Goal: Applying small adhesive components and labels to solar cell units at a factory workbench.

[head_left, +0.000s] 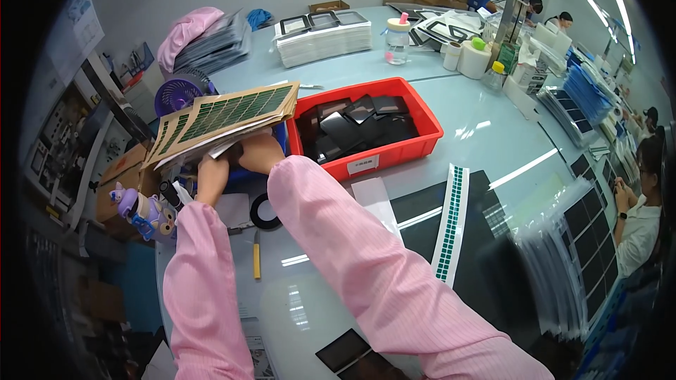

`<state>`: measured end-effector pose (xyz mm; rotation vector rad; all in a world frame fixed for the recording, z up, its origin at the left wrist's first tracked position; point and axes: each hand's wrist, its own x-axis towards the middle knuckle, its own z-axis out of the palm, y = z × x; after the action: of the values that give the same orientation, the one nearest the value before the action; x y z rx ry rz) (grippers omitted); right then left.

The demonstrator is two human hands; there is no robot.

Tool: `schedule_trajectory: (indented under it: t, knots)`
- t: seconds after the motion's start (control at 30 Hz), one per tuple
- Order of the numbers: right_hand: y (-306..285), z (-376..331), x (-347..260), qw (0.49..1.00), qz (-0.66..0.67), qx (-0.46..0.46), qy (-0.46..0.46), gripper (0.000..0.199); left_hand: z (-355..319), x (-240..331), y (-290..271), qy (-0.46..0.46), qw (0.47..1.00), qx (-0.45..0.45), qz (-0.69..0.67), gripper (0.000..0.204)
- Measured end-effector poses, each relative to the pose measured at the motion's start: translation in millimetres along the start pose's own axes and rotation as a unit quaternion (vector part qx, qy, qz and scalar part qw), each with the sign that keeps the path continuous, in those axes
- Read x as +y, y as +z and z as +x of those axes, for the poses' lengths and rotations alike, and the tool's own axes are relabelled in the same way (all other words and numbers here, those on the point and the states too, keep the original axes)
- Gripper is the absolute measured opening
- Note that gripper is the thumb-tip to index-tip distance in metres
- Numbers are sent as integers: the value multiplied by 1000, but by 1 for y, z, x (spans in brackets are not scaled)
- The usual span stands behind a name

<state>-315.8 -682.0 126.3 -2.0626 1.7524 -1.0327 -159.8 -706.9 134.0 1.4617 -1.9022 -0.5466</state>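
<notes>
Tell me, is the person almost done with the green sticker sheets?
Hard to tell. Done so far: one white strip of green stickers lies on the black sheet. In hand: the left hand and right hand hold up a stack of brown sticker sheets. Left, probably: the red bin is full of black parts.

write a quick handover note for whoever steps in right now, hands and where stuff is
Left hand: under the stack of brown card sheets covered in small green squares, holding it up from below.
Right hand: also under that stack, mostly hidden by it.
The stack is tilted, held above the table's left side, beside the red plastic bin of black square pieces.
A white strip of green squares lies on a black mat to the right.
Done or left: cannot tell from this view.
</notes>
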Motion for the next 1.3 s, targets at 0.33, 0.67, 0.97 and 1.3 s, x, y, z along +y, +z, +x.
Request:
schedule_trajectory:
  t: [0.33, 0.67, 0.97, 1.3]
  knots:
    - [11, -2, -18, 995, 42, 87, -7, 37, 33, -42, -3, -27, 908, -178, 378, 58]
    - [5, -7, -5, 989, 61, 133, -21, 34, 3, 47, -27, -80, 880, -250, 397, 62]
    - [9, -5, -6, 988, 63, 138, -31, 31, 37, -7, -6, 397, 123, -273, 867, 49]
    - [12, 0, -13, 977, 92, 194, -16, 23, 65, -58, -9, 58, 838, -330, 430, 41]
